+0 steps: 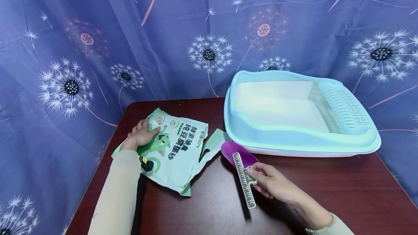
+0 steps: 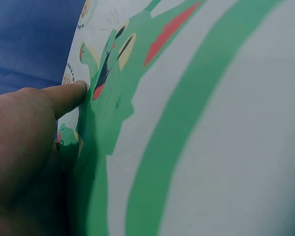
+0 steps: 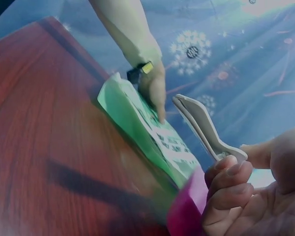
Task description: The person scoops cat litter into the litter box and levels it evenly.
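Note:
In the head view a pale green cat litter bag with a cartoon cat lies at the table's left, its top facing right. My left hand grips the bag's far left edge. In the left wrist view the thumb presses the printed face; the other fingers are mostly hidden. My right hand pinches a grey, white-edged slotted scoop-like piece between thumb and fingers. Behind that piece a purple scoop reaches to the right fingers; whether they hold it too I cannot tell.
A light blue litter box with a high rim and a perforated ledge stands at the table's back right. The bag's handle strip reaches close to its near left corner. A blue dandelion-print curtain hangs behind the dark red table.

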Available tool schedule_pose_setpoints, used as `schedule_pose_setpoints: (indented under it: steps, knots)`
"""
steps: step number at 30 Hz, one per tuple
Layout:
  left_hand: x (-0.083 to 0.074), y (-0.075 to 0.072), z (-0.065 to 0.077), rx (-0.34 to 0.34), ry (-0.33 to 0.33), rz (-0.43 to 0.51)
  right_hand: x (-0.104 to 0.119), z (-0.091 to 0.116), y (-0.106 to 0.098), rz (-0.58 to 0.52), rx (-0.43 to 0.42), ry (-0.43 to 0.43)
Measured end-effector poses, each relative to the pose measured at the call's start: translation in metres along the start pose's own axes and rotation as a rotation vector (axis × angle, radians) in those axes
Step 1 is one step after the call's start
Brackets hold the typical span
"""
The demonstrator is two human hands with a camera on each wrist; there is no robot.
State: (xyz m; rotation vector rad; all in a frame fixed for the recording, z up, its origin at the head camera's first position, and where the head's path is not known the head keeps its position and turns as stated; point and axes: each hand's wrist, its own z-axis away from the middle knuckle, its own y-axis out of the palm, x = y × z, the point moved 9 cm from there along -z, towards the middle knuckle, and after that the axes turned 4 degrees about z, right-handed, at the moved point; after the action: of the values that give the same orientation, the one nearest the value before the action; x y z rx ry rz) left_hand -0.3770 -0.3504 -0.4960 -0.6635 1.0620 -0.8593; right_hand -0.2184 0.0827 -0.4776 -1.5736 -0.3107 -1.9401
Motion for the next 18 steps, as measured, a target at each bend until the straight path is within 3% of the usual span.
schedule_pose_setpoints:
  steps: [18]
  knots:
    - [0.000, -0.001, -0.001, -0.007, -0.013, -0.005, -0.031, 0.039, -0.055, -0.031, -0.042, 0.083]
